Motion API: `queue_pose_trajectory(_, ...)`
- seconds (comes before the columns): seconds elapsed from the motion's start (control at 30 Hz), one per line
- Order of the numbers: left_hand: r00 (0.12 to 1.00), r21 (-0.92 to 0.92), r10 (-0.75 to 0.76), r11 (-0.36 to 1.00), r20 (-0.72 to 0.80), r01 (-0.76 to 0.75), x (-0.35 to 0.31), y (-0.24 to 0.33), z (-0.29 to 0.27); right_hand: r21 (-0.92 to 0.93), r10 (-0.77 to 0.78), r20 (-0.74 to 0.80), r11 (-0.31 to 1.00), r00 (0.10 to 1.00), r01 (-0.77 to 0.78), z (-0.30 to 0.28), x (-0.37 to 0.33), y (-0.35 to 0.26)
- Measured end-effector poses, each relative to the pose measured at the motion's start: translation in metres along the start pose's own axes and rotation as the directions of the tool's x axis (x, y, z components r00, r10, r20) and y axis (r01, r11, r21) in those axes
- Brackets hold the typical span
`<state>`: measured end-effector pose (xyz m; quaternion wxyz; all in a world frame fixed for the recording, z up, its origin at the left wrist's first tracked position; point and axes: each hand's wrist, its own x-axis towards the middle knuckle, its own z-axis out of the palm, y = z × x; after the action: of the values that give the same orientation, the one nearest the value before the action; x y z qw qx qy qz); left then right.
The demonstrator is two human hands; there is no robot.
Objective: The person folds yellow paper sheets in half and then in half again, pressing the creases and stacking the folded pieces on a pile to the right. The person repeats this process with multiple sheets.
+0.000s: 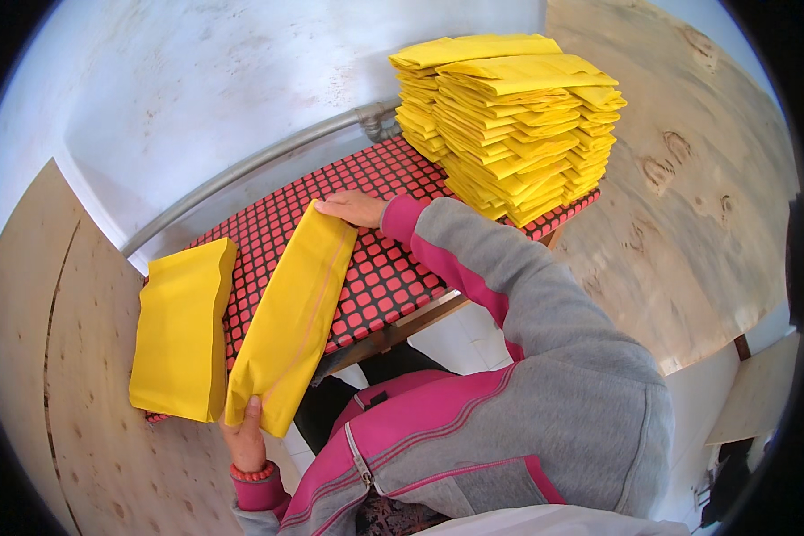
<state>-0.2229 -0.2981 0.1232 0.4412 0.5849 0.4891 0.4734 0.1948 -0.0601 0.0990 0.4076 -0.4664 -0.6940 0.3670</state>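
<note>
A long, folded yellow fabric-like piece [292, 313] with a thin reddish line along it slants across the table. Its near end is gripped by my left hand [246, 439], thumb on top and the other fingers hidden underneath. At the far end, my right hand [357, 210] pinches the upper corner, its fingers closed on the edge. Left of this piece, close beside it, lies a yellow stack [183, 326] with smooth, wavy sides. Whether the piece is a bag or a plain sheet, I cannot tell.
The table [384, 290] has a red-and-black patterned cover. A tall pile of folded yellow pieces [518, 134] stands at its far right. Behind the table runs a grey pipe [241, 174] along the white wall. Wooden boards flank the table on the left [89, 357] and right [688, 205].
</note>
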Motion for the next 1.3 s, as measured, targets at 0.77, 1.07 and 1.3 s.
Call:
queue_pose_trajectory(0.77,0.972,-0.398,-0.156,0.891,0.178,0.216,0.045,-0.093,-0.076,0.616,0.262,0.425,0.617,0.866,-0.489,0.041,-0.046,0.002)
queue_pose_trajectory(1.07,0.925,-0.516,-0.312,0.767,0.218,0.380,0.050,-0.131,-0.083,0.730,0.237,0.517,0.379,0.823,-0.568,0.036,-0.047,0.001)
queue_pose_trajectory(1.3,0.927,-0.539,-0.244,0.759,0.284,0.365,0.052,-0.144,-0.087,0.655,0.301,0.566,0.401,0.767,-0.641,0.049,-0.053,0.010)
